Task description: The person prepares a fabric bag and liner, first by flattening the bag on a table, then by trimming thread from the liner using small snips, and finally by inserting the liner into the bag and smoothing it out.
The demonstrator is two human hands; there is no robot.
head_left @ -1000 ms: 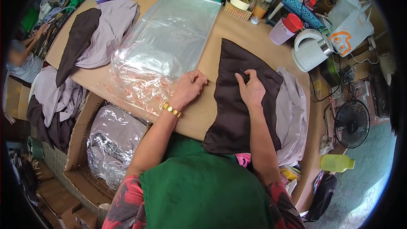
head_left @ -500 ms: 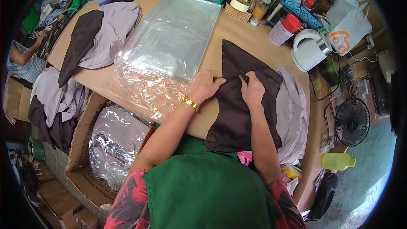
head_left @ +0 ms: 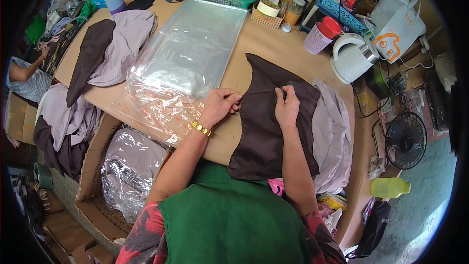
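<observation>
A dark brown piece of cloth (head_left: 273, 137) lies spread on the table in front of me, hanging a little over the near edge. My left hand (head_left: 221, 105) is closed in a pinch at its left edge; whether it grips the hem or a thread is too small to tell. Over the cloth's upper middle, my right hand (head_left: 287, 108) is closed around small black thread snips (head_left: 285, 95), mostly hidden by the fingers. A pale mauve cloth (head_left: 333, 137) lies against the brown one's right side.
Clear plastic bags (head_left: 190, 49) are stacked left of the cloth. Further left lies another brown and mauve fabric piece (head_left: 122, 49). A carton (head_left: 90, 181) with plastic-wrapped fabric stands below the table. A white kettle (head_left: 352, 58), a lidded cup (head_left: 320, 39) and a fan (head_left: 405, 139) are at right. Another person's arm (head_left: 29, 71) shows far left.
My left hand has drawn back slightly left and nearer me, pinching at the cloth's edge. The snips' tips, visible before over the cloth, are now turned up and tucked within my right hand.
</observation>
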